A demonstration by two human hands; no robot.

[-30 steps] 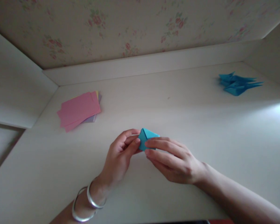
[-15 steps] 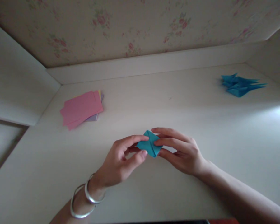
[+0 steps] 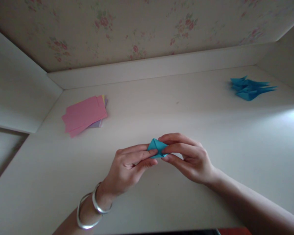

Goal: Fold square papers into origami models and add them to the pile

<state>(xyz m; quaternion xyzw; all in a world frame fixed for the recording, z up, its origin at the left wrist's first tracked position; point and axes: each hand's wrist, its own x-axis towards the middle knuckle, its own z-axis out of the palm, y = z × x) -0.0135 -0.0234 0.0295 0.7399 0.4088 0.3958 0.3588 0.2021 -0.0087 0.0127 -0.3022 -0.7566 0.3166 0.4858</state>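
Observation:
Between my two hands is a small piece of folded blue origami paper (image 3: 157, 145), its near corner turned up so that the near edge runs roughly straight. My left hand (image 3: 128, 168) grips its left side, fingertips lying across the front of the paper and the thumb just below the near edge. On the right side, my right hand (image 3: 189, 158) pinches the paper, with index finger on top and thumb at the near right edge. The fingers hide both side corners. Two silver bangles (image 3: 95, 205) circle my left wrist.
A stack of pink paper sheets (image 3: 85, 114), with yellow and purple ones beneath, lies at the left on the white table (image 3: 142, 111). Several folded blue paper pieces (image 3: 250, 88) with pointed ends lie at the far right. Behind stands a wall with flowered wallpaper (image 3: 137, 29).
The near corner of the blue paper has been folded up, so its diamond shape is now shorter. My left fingers have moved onto its front, and my right thumb has come to the near edge.

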